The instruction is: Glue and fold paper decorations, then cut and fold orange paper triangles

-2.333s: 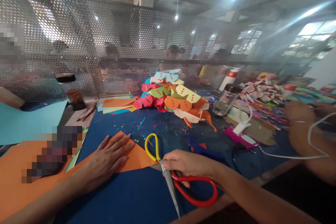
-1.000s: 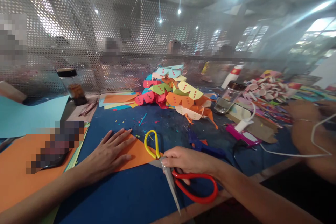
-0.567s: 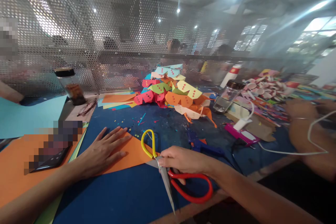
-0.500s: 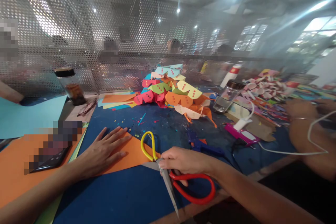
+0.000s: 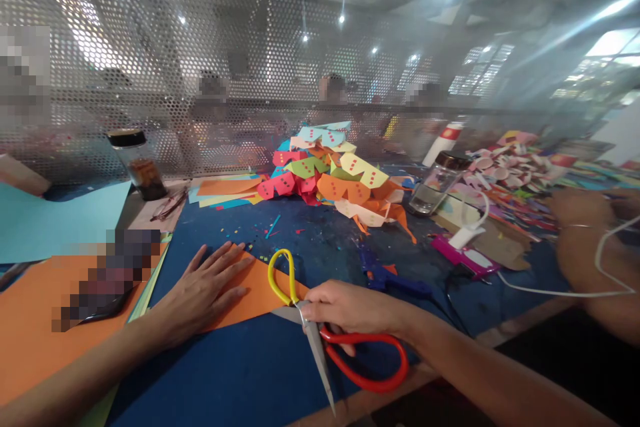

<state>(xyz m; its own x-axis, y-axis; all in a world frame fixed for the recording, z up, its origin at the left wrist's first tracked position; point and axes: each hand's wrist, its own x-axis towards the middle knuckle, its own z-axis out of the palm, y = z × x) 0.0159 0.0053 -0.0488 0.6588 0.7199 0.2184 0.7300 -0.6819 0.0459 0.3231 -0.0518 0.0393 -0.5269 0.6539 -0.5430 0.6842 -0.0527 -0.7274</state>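
The orange sheet (image 5: 261, 288) is being pinned to the desk (image 5: 200, 380) by the left hand (image 5: 205, 290), laid palm down with fingers spread, and the scissors (image 5: 315, 349) are being gripped near the pivot by the right hand (image 5: 345, 307), blades standing wide apart! Trouble could be brewing: if that flat pressure is being eased, the sheet could be getting dragged askew or creased by a shifting blade. The gripping hand could be getting nipped, being placed so close to the pivot, or nicked by the bare blade that is being pointed at the desk's near edge. The sheet is being partly covered by the left hand, its narrow end being aimed at the right; the scissors are being held at that end, and whether the second blade is being lodged underneath cannot be told.
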